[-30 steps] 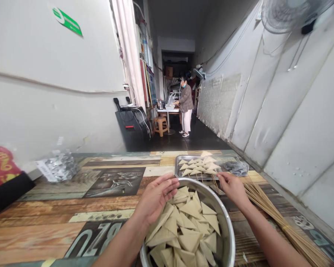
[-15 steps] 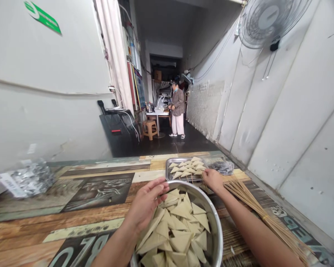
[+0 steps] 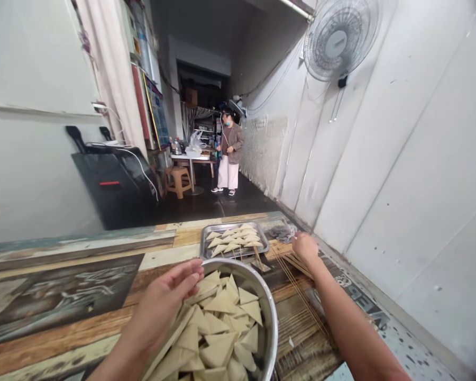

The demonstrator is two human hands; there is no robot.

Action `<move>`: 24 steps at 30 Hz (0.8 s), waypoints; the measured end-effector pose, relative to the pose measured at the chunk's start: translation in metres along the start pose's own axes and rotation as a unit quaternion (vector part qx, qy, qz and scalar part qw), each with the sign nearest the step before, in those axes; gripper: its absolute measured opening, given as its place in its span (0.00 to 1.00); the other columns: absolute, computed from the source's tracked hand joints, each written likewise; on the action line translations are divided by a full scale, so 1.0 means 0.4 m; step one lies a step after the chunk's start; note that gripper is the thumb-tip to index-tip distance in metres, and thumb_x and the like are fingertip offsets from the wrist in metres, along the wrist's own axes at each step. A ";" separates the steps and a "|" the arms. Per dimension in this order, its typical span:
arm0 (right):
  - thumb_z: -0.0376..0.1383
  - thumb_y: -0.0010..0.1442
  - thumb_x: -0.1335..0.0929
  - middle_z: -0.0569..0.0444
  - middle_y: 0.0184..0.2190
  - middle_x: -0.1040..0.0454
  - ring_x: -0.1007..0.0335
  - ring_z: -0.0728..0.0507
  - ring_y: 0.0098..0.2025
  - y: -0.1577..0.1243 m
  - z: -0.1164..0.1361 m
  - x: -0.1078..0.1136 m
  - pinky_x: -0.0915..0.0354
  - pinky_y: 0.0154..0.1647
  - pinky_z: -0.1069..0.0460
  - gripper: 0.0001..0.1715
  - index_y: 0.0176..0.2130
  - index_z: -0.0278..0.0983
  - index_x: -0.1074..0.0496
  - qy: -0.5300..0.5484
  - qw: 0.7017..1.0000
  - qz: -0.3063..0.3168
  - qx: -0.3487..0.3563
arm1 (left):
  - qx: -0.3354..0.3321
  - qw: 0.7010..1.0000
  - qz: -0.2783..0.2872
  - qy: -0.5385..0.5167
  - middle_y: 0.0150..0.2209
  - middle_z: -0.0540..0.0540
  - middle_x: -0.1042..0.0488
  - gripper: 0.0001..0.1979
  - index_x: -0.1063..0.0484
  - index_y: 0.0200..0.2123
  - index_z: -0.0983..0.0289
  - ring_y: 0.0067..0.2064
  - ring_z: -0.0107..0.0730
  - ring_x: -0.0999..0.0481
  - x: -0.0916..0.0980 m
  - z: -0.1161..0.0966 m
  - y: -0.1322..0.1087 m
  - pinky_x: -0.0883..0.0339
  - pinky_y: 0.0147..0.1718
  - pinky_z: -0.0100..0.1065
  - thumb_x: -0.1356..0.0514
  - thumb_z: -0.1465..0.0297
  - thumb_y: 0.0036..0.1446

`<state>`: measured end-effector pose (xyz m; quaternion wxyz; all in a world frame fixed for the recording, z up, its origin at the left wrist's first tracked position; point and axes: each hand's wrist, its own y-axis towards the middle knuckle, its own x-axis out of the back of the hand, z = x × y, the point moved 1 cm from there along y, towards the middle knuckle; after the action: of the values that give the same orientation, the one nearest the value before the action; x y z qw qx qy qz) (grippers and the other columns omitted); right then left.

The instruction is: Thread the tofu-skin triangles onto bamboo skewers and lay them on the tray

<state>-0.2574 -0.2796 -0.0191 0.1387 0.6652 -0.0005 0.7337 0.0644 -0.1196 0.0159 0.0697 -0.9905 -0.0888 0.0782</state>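
Note:
A steel bowl (image 3: 270,317) in front of me is heaped with pale tofu-skin triangles (image 3: 220,344). My left hand (image 3: 172,291) hovers at the bowl's left rim, fingers stretched out and holding nothing. Beyond the bowl, a metal tray (image 3: 203,248) carries rows of triangles on sticks (image 3: 234,238). To the right of the tray, my right hand (image 3: 306,247) is over the far ends of the bamboo skewers (image 3: 301,288), its fingers curled. What lies between its fingertips is hidden. A crumpled grey plastic bag (image 3: 282,233) sits just left of that hand.
The wood-patterned tabletop (image 3: 115,328) ends at a white wall on the right. A person (image 3: 229,148) stands farther back by a small table (image 3: 190,157) with a brown stool (image 3: 179,182). A black case (image 3: 111,185) stands at left, and a fan (image 3: 337,42) hangs above.
My view has turned right. My right hand has left the tray's near right corner and moved right to the loose skewers. My left hand stays by the bowl's rim.

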 end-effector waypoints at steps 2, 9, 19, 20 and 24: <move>0.38 0.60 0.36 0.49 0.43 0.31 0.32 0.45 0.41 0.020 -0.039 -0.008 0.34 0.41 0.45 0.15 0.45 0.32 0.34 -0.011 0.999 0.013 -0.029 | -0.025 0.998 -0.008 0.051 0.43 0.59 0.26 0.22 0.28 0.42 0.66 0.45 0.37 0.29 -0.001 -0.001 -0.001 0.34 0.37 0.27 0.35 0.65 0.41; 0.37 0.60 0.36 0.49 0.42 0.31 0.31 0.45 0.40 0.069 -0.043 -0.051 0.33 0.40 0.46 0.15 0.45 0.31 0.34 0.028 0.998 0.020 -0.050 | -0.068 0.985 -0.025 0.156 0.38 0.57 0.24 0.16 0.24 0.35 0.64 0.41 0.39 0.27 -0.016 -0.009 -0.011 0.36 0.41 0.32 0.35 0.67 0.38; 0.36 0.62 0.40 0.52 0.36 0.29 0.32 0.47 0.38 -0.002 0.077 0.057 0.36 0.41 0.49 0.11 0.38 0.32 0.33 0.198 0.951 -0.093 0.217 | -0.129 0.964 -0.016 0.233 0.37 0.55 0.23 0.10 0.23 0.32 0.60 0.42 0.42 0.28 -0.011 0.012 -0.004 0.37 0.44 0.36 0.37 0.67 0.42; 0.35 0.63 0.41 0.51 0.35 0.29 0.33 0.47 0.38 -0.031 0.098 0.072 0.37 0.41 0.51 0.11 0.37 0.33 0.33 0.217 0.937 -0.095 0.258 | -0.131 0.965 -0.037 0.224 0.38 0.54 0.23 0.11 0.23 0.32 0.60 0.42 0.41 0.28 -0.011 0.004 -0.006 0.38 0.45 0.35 0.38 0.67 0.42; 0.35 0.62 0.42 0.52 0.32 0.31 0.34 0.47 0.35 -0.153 0.177 0.115 0.38 0.39 0.53 0.12 0.32 0.35 0.34 0.272 0.873 -0.070 0.398 | -0.159 0.967 -0.128 0.152 0.39 0.54 0.24 0.13 0.24 0.36 0.62 0.43 0.36 0.27 -0.010 -0.025 -0.013 0.37 0.45 0.31 0.38 0.66 0.44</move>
<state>-0.1793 -0.2245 0.0226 -0.0923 0.4365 0.3762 0.8121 0.0614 -0.1166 0.0269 -0.0671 -0.9695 -0.2146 -0.0977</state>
